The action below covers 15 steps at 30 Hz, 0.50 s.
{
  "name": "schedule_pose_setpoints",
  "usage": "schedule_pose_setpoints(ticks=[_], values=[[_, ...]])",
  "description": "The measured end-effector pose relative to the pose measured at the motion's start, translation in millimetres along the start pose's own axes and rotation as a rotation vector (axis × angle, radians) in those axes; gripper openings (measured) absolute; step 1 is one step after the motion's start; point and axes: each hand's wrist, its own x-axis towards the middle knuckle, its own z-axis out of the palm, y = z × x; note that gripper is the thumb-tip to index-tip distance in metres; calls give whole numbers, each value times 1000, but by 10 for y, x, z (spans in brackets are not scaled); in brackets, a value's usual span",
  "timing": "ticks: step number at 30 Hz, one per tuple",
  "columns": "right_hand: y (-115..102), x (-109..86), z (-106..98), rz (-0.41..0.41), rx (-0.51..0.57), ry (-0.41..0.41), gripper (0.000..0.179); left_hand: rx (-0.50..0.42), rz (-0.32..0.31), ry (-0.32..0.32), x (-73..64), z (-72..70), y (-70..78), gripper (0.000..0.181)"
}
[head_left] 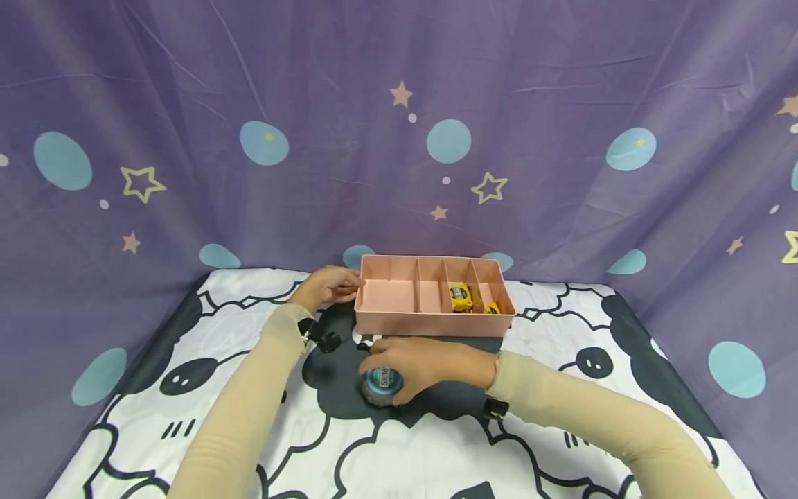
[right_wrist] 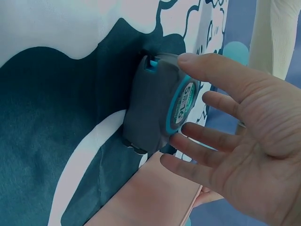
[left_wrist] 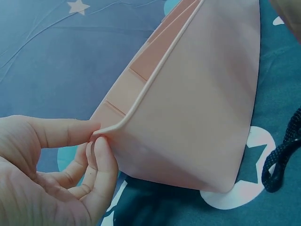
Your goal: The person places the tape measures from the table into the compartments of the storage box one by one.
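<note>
A pink divided box (head_left: pixel 430 324) stands at the far side of the table. My left hand (head_left: pixel 330 285) holds its left end; in the left wrist view thumb and finger pinch the rim at a corner. Closer to me, a grey and blue tape measure (head_left: pixel 382 386) rests on the cloth, its round label showing "5" and "16". Over it reaches my right hand (head_left: pixel 424 364). In the right wrist view its fingers (right_wrist: pixel 202 150) are spread alongside the tape measure's label side, not wrapped round it; fingertips are at or very near the casing.
One yellow tape measure (head_left: pixel 460 298) lies in the box's third compartment from the left, and another yellow item (head_left: pixel 492 308) shows partly in the rightmost one. A black cord loop (left_wrist: pixel 277 165) lies in front of the box. Behind hangs a purple curtain (head_left: pixel 399 152).
</note>
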Motion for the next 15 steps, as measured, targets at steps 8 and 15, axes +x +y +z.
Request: schedule_pose_setpoints(ticks=[8, 15], values=[[7, 32, 22, 10, 1, -31, 68, 22, -13, -12, 33, 6, 11, 62], [2, 46, 33, 10, 3, -40, 69, 26, -12, -13, 65, -1, 8, 60]])
